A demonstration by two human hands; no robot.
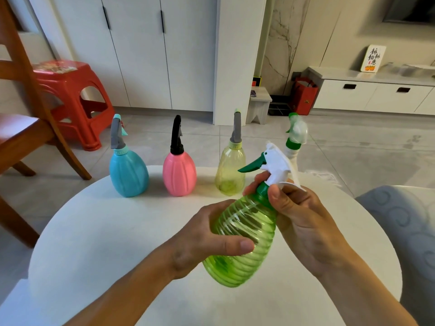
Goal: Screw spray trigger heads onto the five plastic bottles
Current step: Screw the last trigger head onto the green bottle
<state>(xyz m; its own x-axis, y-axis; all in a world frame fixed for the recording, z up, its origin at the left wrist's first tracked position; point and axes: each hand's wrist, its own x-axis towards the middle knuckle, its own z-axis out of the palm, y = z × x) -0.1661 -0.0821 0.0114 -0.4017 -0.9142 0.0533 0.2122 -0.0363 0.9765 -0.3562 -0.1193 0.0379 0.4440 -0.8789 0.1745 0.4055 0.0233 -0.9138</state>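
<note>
My left hand [207, 238] wraps the ribbed green bottle [242, 241] to keep it from spinning, while my right hand's [303, 222] grip pinches the green collar [262, 189] under the white trigger head [276, 164] for twisting.

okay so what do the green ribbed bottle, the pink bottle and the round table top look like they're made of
Green ribbed bottle: thin clear-tinted plastic, glossy; the table shows through it and its ridges catch highlights.
Pink bottle: opaque plastic, smooth semi-gloss, with moulded vertical grooves.
Table top: white, smooth, matte with soft reflections; possibly laminate or painted board, cannot tell which.
</note>
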